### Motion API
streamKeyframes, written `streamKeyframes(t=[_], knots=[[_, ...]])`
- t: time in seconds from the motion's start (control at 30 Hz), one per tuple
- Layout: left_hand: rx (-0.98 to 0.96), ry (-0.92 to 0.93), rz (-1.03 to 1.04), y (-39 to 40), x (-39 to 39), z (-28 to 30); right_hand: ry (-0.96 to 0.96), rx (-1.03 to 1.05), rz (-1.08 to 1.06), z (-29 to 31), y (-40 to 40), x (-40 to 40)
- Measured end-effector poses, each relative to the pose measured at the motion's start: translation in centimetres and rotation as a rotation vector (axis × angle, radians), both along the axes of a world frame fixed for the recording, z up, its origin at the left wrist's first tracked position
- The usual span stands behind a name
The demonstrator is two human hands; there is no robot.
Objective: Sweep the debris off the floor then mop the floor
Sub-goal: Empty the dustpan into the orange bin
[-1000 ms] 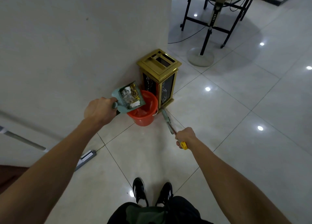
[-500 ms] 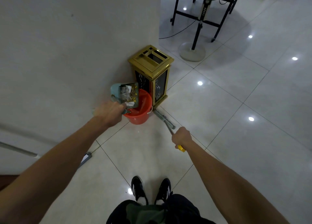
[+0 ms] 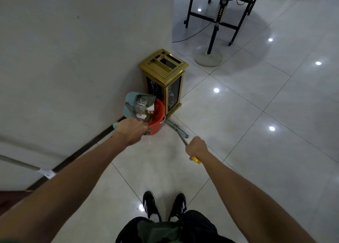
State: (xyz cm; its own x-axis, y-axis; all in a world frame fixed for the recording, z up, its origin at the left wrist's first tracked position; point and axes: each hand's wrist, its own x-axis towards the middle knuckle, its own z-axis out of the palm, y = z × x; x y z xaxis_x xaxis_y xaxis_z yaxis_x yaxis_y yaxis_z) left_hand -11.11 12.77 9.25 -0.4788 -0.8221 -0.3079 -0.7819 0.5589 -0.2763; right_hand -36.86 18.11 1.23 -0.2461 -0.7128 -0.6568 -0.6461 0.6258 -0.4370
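1. The left hand (image 3: 131, 130) is curled tight round the handle of a pale teal dustpan (image 3: 134, 103), which is tipped over an orange bucket (image 3: 158, 114).
2. The debris (image 3: 142, 108), crumpled clear wrap and white scraps, sits at the pan's lower lip, over the bucket's open mouth.
3. The right hand (image 3: 196, 148) is closed round a broom (image 3: 177, 128); a yellow handle end pokes out at the near side of the fist, and the green bristle head lies on the floor (image 3: 238, 114) just right of the bucket.
4. The bucket stands against the wall (image 3: 73, 50), touching or nearly touching a gold-framed bin (image 3: 165, 77) with dark panels, which stands on its far side at the wall's corner.
5. Farther off, right of the corner, a standing fan's round base (image 3: 208, 56) and dark pole rest on the tiles, with a black metal frame (image 3: 201, 15) behind and a cable trailing toward the wall.
6. On the near left, a mop (image 3: 22, 164) with a grey pole leans by the dark skirting.
7. The person's black shoes (image 3: 164, 205) with white stripes stand on the glossy tiles, well short of the bucket.
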Motion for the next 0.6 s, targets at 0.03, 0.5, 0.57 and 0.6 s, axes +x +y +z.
streamKeyframes(t=[0.03,0.5,0.57,0.6], knots=[[-0.005,-0.008,-0.007,0.04,-0.15,-0.01,-0.010,0.001,-0.004,-0.02,0.07,-0.12],[-0.015,-0.058,-0.048,-0.27,-0.17,0.64,-0.048,0.005,-0.046,0.11,0.60,-0.67],[-0.016,-0.057,-0.065,0.07,-0.19,0.47,-0.052,0.006,-0.043,0.11,0.72,-0.57],[-0.007,-0.048,-0.061,0.34,-0.25,0.19,-0.052,0.007,-0.037,0.03,0.80,-0.44]])
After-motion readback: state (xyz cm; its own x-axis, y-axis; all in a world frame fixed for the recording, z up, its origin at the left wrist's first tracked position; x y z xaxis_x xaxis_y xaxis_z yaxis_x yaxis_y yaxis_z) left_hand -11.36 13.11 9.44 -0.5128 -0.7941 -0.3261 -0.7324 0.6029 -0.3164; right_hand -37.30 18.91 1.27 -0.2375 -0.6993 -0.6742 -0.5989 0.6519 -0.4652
